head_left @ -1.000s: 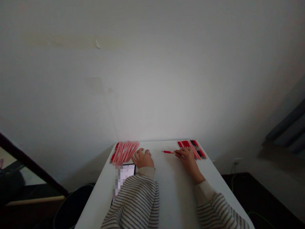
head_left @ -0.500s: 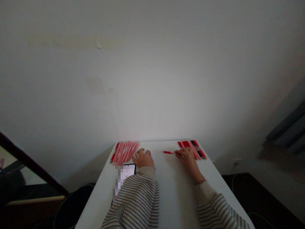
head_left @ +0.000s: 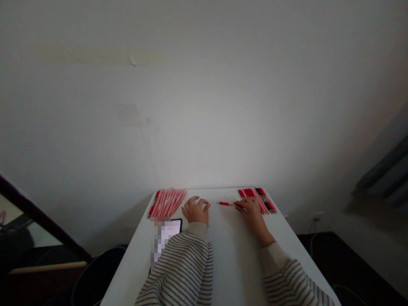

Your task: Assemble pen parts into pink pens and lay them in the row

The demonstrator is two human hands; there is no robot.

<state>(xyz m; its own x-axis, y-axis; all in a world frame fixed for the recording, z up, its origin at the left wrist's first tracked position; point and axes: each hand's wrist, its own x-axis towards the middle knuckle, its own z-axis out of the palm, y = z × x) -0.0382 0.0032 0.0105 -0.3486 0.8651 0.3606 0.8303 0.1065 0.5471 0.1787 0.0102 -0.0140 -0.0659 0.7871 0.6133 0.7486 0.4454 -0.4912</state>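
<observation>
My right hand [head_left: 251, 211] pinches one end of a red pen [head_left: 225, 204] that points left across the white table [head_left: 232, 259]. Just right of that hand lies a row of red and black pens [head_left: 262, 197] at the table's far right corner. My left hand [head_left: 195, 210] rests on the table with its fingers loosely spread and holds nothing. To its left a fan of pink and red pens [head_left: 167, 202] lies at the far left corner. Both arms wear striped sleeves.
A phone [head_left: 166, 236] with a lit screen lies by my left forearm near the table's left edge. A plain wall stands right behind the table. A dark round bin [head_left: 95, 272] sits on the floor at the left.
My left hand has shifted slightly right, away from the pink pens, and its fingers have spread. My right hand and its pen have stayed put.
</observation>
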